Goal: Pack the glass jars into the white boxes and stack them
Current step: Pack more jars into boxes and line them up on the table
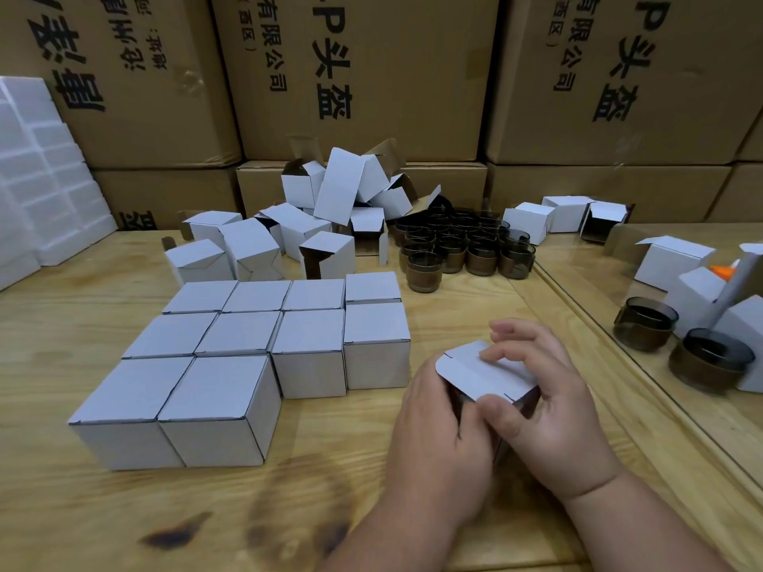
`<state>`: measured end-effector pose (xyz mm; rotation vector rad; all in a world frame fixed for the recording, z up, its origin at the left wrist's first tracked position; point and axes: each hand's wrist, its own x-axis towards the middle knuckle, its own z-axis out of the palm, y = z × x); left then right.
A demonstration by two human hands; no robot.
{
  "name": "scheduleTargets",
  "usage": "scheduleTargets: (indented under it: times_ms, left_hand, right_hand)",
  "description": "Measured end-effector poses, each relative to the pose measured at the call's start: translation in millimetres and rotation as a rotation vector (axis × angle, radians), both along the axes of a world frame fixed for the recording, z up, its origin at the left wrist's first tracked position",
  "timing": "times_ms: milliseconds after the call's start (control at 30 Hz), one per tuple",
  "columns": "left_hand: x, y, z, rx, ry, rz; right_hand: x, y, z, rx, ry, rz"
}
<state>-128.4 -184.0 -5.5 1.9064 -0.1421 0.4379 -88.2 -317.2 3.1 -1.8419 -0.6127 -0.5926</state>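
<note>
Both hands are wrapped round one small white box (487, 375) near the front edge of the desk (289, 509), to the right of its middle. Curled round the box's near-left side, the left hand (433, 443) has its thumb against the front wall. From the right, the right hand (545, 398) grips it, thumb under the lid's front edge and fingertips (493, 356) pressing the white lid flap down. That flap is not yet tucked in; something dark shows under it, probably a jar, though I cannot tell for certain.

Judged from how things lie, the job is well under way but far from over. Left of the hands stands a block of closed boxes (231, 357), set touching each other in rows, and the row on its right side (373, 324) already looks to be two boxes high. Whether each holds a jar cannot be seen.

Plenty is left. Toward the back edge, right of centre, a cluster of dark glass jars (462, 247) waits unpacked. Just beside it on the left is a loose pile of open white boxes (313, 225), tumbled at all angles with flaps up. More boxes (553, 216) and two further jars (677, 340) sit along the right side, next to a mirror-like panel. The step in hand is closing this box, then adding it to the block.
</note>
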Motion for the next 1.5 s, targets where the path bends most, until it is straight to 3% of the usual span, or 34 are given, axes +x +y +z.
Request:
scheduleTargets:
  times_ms: [267, 567, 1133, 1300, 1400, 1500]
  left_hand:
    - [-1.3, -0.8, 0.2, -0.042, 0.07, 0.002]
    - [0.1, -0.2, -1.3, -0.096, 0.12, -0.011]
    - [4.2, 2.3, -2.0, -0.166, 0.136, 0.071]
    - [-1.6, 2.8, -2.7, 0.056, -0.044, 0.112]
    - [-9.7, 7.6, 2.7, 0.325, -0.117, 0.035]
    - [-14.9, 21.6, 20.2, 0.575, -0.212, -0.069]
  right_hand:
    - [-0.5, 1.7, -1.9, -0.016, -0.148, -0.132]
    - [-2.8, 5.9, -1.2, -0.071, -0.195, -0.143]
    - [0.1, 2.1, -8.6, -0.092, -0.121, -0.054]
    - [4.6, -0.3, -8.3, 0.02, 0.035, -0.123]
    - [5.5, -1.5, -9.6, 0.148, 0.237, -0.081]
    - [3.9, -2.9, -10.1, 0.209, 0.317, -0.005]
